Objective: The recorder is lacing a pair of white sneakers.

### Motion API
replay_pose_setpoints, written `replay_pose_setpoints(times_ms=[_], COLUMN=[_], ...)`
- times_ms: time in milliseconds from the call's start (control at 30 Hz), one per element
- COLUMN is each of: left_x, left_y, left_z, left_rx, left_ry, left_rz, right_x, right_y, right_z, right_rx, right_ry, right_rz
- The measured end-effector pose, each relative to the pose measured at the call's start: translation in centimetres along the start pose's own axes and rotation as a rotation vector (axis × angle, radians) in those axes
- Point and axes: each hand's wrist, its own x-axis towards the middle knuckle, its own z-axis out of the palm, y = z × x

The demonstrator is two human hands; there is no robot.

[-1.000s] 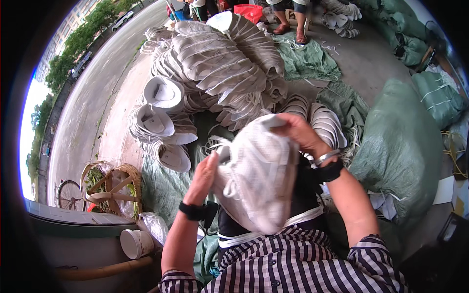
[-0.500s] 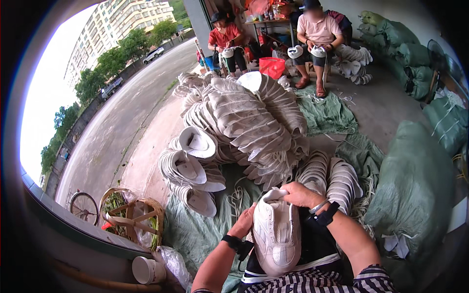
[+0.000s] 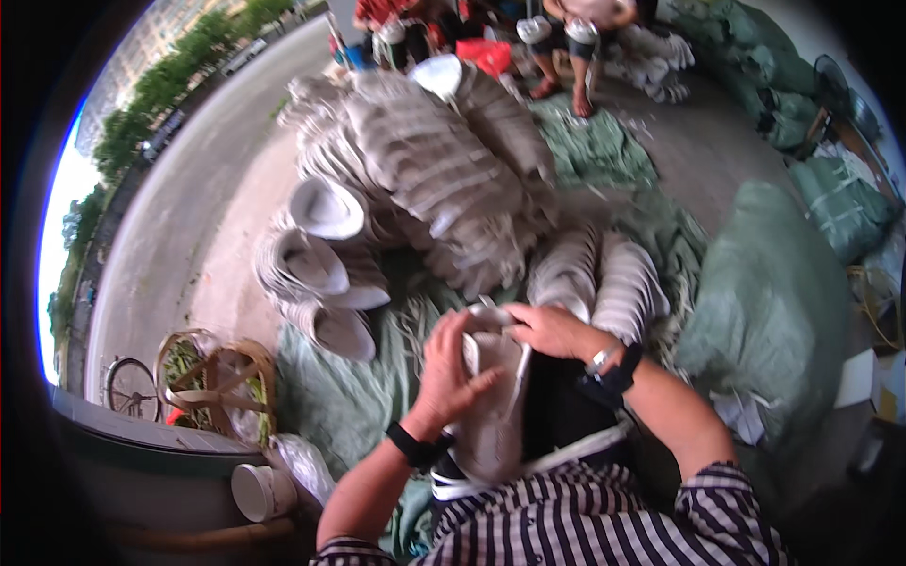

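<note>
A whitish sneaker upper (image 3: 494,429) lies on my lap, toe toward me and collar away from me. My left hand (image 3: 442,373) grips its left side near the collar, with the thumb reaching across the opening. At the far right of the collar, my right hand (image 3: 555,332) pinches the edge; its fingertips are partly hidden. Just beyond my hands stand two nested stacks of uppers (image 3: 630,278). A large heap of nested uppers (image 3: 429,160) rises farther off, with smaller stacks (image 3: 311,264) to its left. The picture is somewhat blurred.
Green sheeting (image 3: 321,401) covers the floor around me. A big green sack (image 3: 769,292) stands at right. To the left are a woven basket (image 3: 226,377) with greens and a white tub (image 3: 262,492). Two seated people handle uppers at the back, near a red bag (image 3: 484,57).
The view has tilted down and shifted. My left hand has moved from the upper's side toward its collar, its thumb now across the opening. My right hand stays at the collar.
</note>
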Motion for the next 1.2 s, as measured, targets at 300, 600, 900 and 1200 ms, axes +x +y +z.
replay_pose_setpoints(times_ms=[300, 600, 900, 1200], left_x=[-0.3, 0.2, -1.7, -2.1], left_y=[1.2, 0.3, 2.6, 2.1], left_z=[0.8, 3.3, 3.3, 3.0], left_rx=[-0.022, -0.024, 0.211, 0.209], left_ry=[-0.042, -0.043, -0.112, -0.026], left_rz=[-0.058, -0.049, -0.017, -0.054], right_x=[-1.3, -6.0, -3.9, -7.5], right_y=[0.1, 3.1, 1.8, -0.6], right_z=[-1.6, 0.0, 0.4, 2.7], right_rx=[-0.226, 0.145, -0.155, 0.150], right_ry=[-0.202, 0.161, 0.113, 0.413], right_rz=[0.117, -0.224, -0.213, -0.157])
